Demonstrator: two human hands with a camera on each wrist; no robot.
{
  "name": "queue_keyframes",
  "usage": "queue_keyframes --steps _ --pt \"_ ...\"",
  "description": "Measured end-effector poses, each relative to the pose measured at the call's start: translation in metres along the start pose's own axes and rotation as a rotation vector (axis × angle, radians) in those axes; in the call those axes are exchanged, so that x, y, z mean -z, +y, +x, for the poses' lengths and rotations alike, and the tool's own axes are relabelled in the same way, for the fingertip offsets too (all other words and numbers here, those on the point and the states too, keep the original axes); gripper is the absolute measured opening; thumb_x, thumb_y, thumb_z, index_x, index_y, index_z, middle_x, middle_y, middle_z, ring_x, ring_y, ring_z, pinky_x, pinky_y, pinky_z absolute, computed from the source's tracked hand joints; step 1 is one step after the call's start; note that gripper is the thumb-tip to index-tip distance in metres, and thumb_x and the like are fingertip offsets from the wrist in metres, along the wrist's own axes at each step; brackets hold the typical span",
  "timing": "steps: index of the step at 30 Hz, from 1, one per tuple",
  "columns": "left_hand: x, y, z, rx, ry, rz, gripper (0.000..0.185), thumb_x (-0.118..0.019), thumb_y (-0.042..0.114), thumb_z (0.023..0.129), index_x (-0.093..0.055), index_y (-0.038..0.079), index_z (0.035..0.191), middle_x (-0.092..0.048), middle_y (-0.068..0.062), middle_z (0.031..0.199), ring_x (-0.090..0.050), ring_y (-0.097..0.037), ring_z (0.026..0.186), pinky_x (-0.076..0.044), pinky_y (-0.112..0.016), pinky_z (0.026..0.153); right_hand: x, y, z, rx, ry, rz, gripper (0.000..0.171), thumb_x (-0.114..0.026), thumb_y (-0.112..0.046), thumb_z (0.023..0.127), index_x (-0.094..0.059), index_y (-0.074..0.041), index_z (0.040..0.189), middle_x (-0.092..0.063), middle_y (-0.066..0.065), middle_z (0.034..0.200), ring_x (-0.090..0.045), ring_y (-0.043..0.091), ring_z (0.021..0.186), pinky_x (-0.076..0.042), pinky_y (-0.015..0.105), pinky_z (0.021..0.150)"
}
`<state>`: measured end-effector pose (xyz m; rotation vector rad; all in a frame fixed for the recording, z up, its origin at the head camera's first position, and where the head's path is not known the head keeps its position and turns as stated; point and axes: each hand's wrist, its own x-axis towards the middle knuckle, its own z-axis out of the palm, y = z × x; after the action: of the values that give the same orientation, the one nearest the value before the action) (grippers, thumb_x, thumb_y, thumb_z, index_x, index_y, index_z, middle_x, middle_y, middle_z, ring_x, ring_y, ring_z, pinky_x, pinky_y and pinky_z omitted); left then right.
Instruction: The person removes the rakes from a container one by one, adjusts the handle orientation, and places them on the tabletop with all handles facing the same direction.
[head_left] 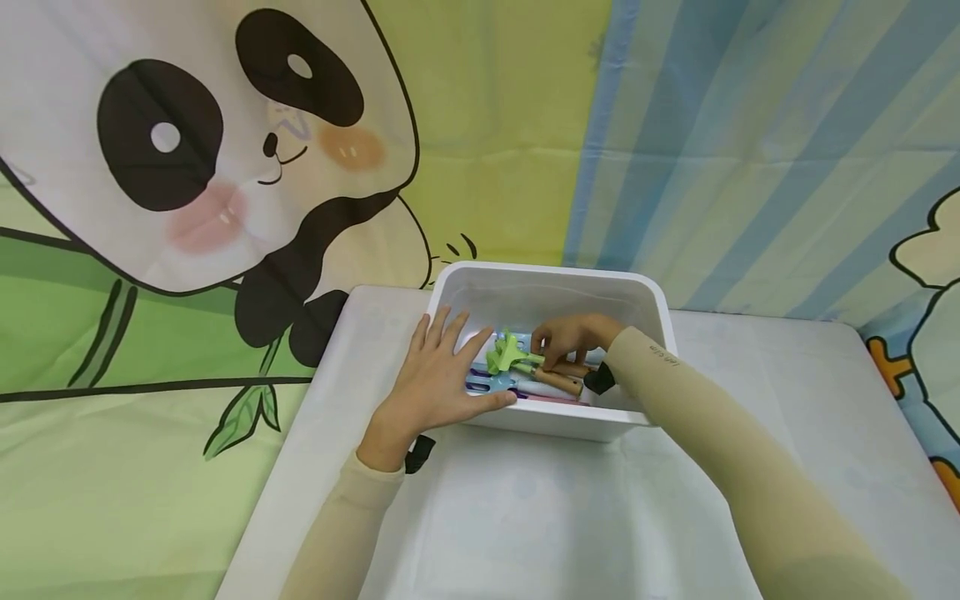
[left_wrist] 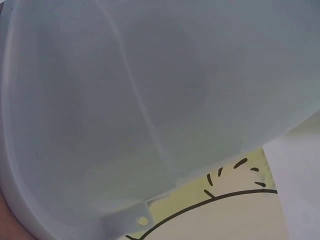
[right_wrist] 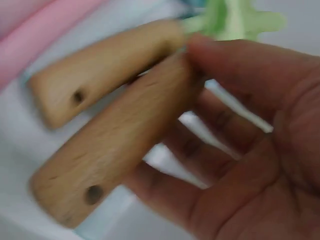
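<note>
A white rectangular plastic bin (head_left: 633,287) stands on a white-covered table (head_left: 787,400), against the far edge where a cartoon panda backdrop (head_left: 187,142) hangs. Inside the bin lies a small heap of utensils: two with tapered pale wooden handles (head_left: 562,379) and green silicone heads (head_left: 506,354), a blue plastic utensil (head_left: 487,385) on their left, and something pink (head_left: 555,400) along the near wall.

The right hand (head_left: 572,337) reaches over the bin's right side and down onto the heap. In the right wrist view its thumb (right_wrist: 240,60) and fingers (right_wrist: 200,145) close around the nearer wooden handle (right_wrist: 110,155), close to where the handle meets the green head (right_wrist: 230,20), so the grip is narrow and holds that handle. The second wooden handle (right_wrist: 100,70) lies just beside it, nearly parallel and touching at the head end.

The long axis of the held utensil runs left to right across the bin: the head points left, and the butt end with its small hanging hole points right and a little near, toward the right forearm.

The left hand (head_left: 438,379) lies flat with straight, spread fingers over the bin's near-left corner, pressing on the rim, thumb along the near wall; it holds nothing. The left wrist view shows only the bin's white wall (left_wrist: 150,100) close up. The right hand is clearly the nearer to the handles.
</note>
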<state>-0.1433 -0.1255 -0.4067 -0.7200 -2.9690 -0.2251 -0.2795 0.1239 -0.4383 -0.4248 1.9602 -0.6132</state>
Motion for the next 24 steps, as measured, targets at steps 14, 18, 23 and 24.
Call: queue_keyframes --steps 14,18,23,24 --pt "0.000 0.000 0.000 0.008 -0.003 -0.007 0.106 -0.030 0.094 0.077 -0.042 0.022 0.154 -0.024 -0.018 0.162 -0.001 -0.047 0.148 0.003 -0.055 0.118 0.022 -0.020 -0.054 0.028 0.063 0.037 0.033 -0.060 -0.006 0.097 -0.050 -0.001 0.127 -0.056 0.016 0.110 -0.060 0.023 0.085 -0.057 0.042 0.072" --pt "0.001 0.001 0.000 0.009 -0.005 -0.015 0.105 -0.033 0.093 0.078 -0.042 0.021 0.154 -0.023 -0.018 0.162 0.000 -0.049 0.148 0.002 -0.056 0.118 0.030 -0.025 -0.083 0.067 0.081 0.057 0.034 -0.058 -0.007 0.099 -0.048 -0.001 0.131 -0.058 0.018 0.113 -0.059 0.026 0.088 -0.056 0.043 0.075" --pt "0.001 0.001 -0.001 0.005 0.000 -0.020 0.104 -0.036 0.092 0.078 -0.042 0.020 0.154 -0.023 -0.019 0.162 0.001 -0.050 0.148 0.002 -0.056 0.118 0.040 -0.033 -0.123 0.116 0.130 0.057 0.033 -0.059 -0.009 0.100 -0.047 -0.002 0.130 -0.061 0.016 0.107 -0.060 0.028 0.089 -0.056 0.043 0.073" --pt "0.002 0.002 -0.001 0.003 0.001 -0.021 0.104 -0.036 0.092 0.078 -0.042 0.020 0.154 -0.023 -0.019 0.162 0.001 -0.050 0.148 0.002 -0.056 0.118 0.042 -0.034 -0.131 0.122 0.142 0.058 0.033 -0.059 -0.010 0.100 -0.047 -0.002 0.130 -0.062 0.016 0.107 -0.059 0.028 0.090 -0.056 0.043 0.072"
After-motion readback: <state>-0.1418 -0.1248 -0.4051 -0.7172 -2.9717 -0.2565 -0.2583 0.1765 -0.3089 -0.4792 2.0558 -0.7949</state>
